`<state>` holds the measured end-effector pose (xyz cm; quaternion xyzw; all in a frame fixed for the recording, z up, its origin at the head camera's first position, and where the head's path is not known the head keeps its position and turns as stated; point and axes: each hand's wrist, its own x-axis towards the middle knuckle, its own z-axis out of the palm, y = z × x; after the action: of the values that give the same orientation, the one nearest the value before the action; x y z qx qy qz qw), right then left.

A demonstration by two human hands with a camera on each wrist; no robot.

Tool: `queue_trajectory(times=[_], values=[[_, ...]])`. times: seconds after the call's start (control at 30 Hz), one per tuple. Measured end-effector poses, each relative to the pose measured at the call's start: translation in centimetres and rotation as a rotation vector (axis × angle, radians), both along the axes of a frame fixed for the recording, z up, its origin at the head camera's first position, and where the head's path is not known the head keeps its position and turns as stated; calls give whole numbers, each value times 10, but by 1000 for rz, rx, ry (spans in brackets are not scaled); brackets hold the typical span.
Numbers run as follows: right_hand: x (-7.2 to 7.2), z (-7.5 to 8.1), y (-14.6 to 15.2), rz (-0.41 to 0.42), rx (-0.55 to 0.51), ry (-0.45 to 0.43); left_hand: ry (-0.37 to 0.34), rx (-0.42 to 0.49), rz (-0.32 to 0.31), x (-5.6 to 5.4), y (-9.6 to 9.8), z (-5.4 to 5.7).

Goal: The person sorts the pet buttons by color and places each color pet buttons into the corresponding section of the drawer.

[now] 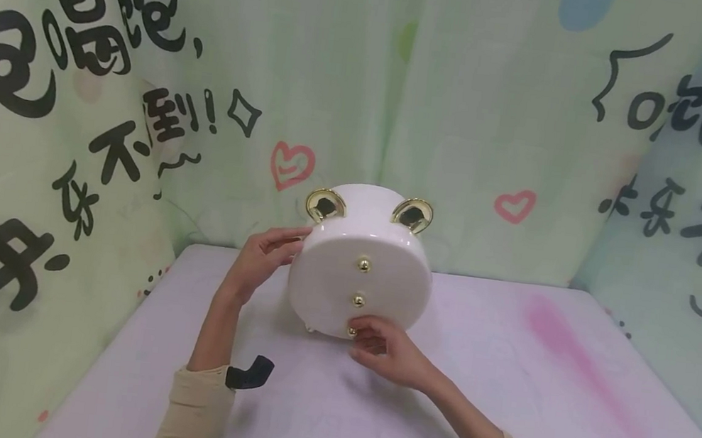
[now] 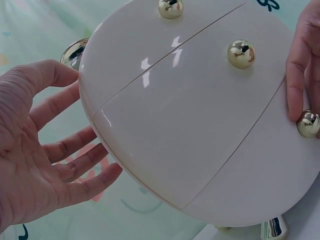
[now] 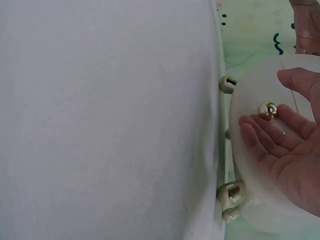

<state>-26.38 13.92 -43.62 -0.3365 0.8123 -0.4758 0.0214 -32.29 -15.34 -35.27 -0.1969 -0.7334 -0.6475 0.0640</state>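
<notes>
A glossy white rounded drawer box point(image 1: 325, 280) stands on the table, with two gold ears and three gold knobs down its front. Seams in the left wrist view split that front into three drawers, which look closed. My left hand point(image 1: 260, 259) lies against the box's left side, its fingers spread and fairly straight. At the lowest drawer, my right hand point(image 1: 391, 355) has its fingertips around the bottom gold knob point(image 3: 268, 111). The thumb point(image 3: 297, 81) stands apart from that knob in the right wrist view. Above it are the middle knob point(image 1: 358, 300) and top knob point(image 1: 363, 265).
A pale cloth covers the table point(image 1: 501, 377), with a pink streak at its right. Behind and at both sides hangs a light green curtain point(image 1: 464, 117) with black writing and red hearts. Small gold feet point(image 3: 232, 194) support the box.
</notes>
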Motion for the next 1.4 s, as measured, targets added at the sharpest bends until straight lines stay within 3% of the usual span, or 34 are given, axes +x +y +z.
queue_trajectory(times=[0.13, 0.3, 0.5, 0.67, 1.07, 1.4], values=[[10, 2, 7, -72, 0, -71, 0, 1, -8, 0, 4, -2], [29, 12, 16, -183, -77, -272, -1, -12, -5, 0, 6, -3], [52, 26, 33, -196, -250, -549, -4, -15, 0, 1, 6, -4], [71, 31, 46, -218, -354, -700, -27, -16, 13, 3, 6, -7], [104, 35, 66, -216, -398, -790, -15, -23, 8, 2, 6, -8], [127, 47, 77, -258, -285, -660, -9, -52, 42, 5, 4, 1]])
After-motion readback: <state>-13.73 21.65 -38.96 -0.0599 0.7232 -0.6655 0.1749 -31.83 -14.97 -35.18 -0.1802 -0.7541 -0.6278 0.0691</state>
